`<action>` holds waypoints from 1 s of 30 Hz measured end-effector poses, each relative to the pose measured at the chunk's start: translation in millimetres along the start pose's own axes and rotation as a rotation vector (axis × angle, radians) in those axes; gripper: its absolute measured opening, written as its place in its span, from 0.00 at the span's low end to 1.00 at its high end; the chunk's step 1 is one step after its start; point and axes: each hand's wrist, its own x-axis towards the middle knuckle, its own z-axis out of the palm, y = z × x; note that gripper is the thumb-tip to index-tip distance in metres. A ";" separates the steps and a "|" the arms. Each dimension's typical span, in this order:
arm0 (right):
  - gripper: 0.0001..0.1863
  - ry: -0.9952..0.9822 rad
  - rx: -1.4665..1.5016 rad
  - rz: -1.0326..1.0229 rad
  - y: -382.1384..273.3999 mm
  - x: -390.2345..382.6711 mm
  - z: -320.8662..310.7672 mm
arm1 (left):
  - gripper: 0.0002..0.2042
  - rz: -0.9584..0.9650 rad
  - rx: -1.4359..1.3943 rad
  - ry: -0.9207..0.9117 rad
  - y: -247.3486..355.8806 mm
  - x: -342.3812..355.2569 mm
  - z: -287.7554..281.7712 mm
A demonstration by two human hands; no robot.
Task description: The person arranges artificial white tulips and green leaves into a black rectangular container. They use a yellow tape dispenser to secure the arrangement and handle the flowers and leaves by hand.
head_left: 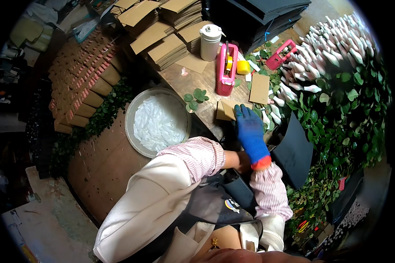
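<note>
My right hand (250,129), in a blue knitted glove with a red cuff, reaches over the table's near edge. Its fingers are stretched out, their tips on small brown cardboard pieces (227,110); the thumb is hidden. The left arm in its striped sleeve (197,155) crosses toward the right wrist, where my left hand (240,161) passes out of sight beneath it. Only bare skin near the left wrist shows, so its fingers and anything in them are hidden. Black corrugated sheets (294,151) stand beside my right forearm, and another dark ribbed piece (240,189) lies near my lap.
A round tub (128,127) of white slips stands left of the wooden table (184,81). On the table are a pink tape dispenser (226,74), a white bottle (210,42) and cardboard stacks (166,50). Leafy stems with white wrapped ends (320,57) fill the right; boxes (83,83) stand left.
</note>
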 end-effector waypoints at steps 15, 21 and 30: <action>0.20 -0.502 1.499 1.019 120.9 -225.8 7.6 | 0.25 0.286 0.346 0.189 -26.7 44.2 -8.5; 0.25 -0.582 1.239 0.998 132.9 -227.0 13.2 | 0.25 0.234 0.376 0.225 8.7 13.1 -109.7; 0.30 -0.531 0.478 0.530 146.5 -245.0 -9.9 | 0.07 0.187 0.299 0.272 75.4 60.9 -90.8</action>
